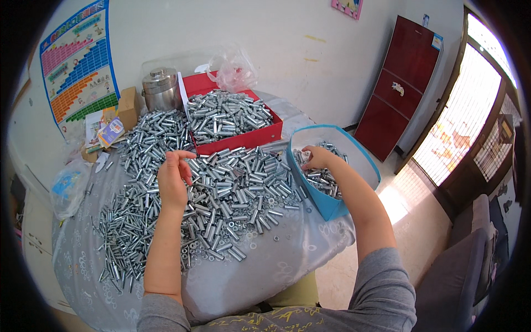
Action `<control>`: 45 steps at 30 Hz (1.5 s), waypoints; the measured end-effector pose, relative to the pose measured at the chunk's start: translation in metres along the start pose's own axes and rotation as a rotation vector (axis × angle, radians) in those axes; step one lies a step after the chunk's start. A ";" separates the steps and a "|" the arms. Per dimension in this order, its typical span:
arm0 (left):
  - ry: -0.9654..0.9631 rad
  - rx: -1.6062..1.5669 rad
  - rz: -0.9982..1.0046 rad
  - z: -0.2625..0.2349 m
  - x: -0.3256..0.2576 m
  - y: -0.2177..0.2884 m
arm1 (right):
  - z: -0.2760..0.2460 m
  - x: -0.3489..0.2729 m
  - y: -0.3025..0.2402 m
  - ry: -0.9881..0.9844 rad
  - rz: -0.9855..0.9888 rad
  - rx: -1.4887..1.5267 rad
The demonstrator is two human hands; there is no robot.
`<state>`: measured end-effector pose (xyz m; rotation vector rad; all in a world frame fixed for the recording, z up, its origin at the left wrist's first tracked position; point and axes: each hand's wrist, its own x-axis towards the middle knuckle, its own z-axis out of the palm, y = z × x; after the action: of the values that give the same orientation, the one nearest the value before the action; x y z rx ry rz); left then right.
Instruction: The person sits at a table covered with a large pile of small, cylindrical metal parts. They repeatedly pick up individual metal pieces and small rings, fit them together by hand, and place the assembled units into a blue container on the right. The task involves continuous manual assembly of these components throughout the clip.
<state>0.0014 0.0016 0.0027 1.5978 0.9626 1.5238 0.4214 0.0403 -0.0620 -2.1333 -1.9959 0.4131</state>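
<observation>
Half-spread left hand [175, 180] hung over shiny silver tubes [224, 209], right hand [319, 157] sat inside a blue bin [327, 208], hold unclear.

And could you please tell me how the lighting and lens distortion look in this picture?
Head view: daylight glares white through the door and on the floor; the metal pieces glint; the poster's edges bend, and black corners frame the rounded image.
</observation>
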 end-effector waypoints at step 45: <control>0.151 0.328 0.217 -0.004 -0.014 0.063 | 0.007 -0.077 -0.340 0.159 -0.574 1.587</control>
<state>-0.0005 -0.0395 0.0519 1.8870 1.2046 1.7213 0.0943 -0.0112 0.0470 -0.5639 -1.1899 1.1124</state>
